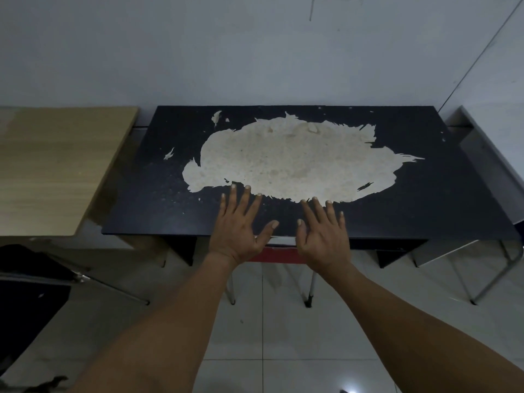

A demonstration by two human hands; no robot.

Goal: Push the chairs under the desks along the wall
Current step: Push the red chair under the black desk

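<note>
1. Black desk (425, 194) against the white wall (255, 52); its surface has a big patch of peeled veneer (289, 160) in the middle, bare pale board showing.
2. Left hand (236, 228) palm down over the near edge of the black desk, fingers (233, 197) spread, holding nothing; cannot tell if it touches the surface.
3. Right hand (323, 236) same pose just beside the left hand, fingers (317, 207) spread, thumbs pointing toward each other, holding nothing.
4. Red chair (275, 255) tucked under the black desk, only a red strip shows at the near edge between the wrists; its metal legs (311, 287) stand on the tiled floor (283, 336) below.
5. Light wood desk (56, 165) left of the black desk, small gap between them.
6. Black chair (31, 279) left of the black desk, in front of the wood desk, not under it.
7. Grey desk (487, 154) right of the black desk, metal frame legs visible.
</note>
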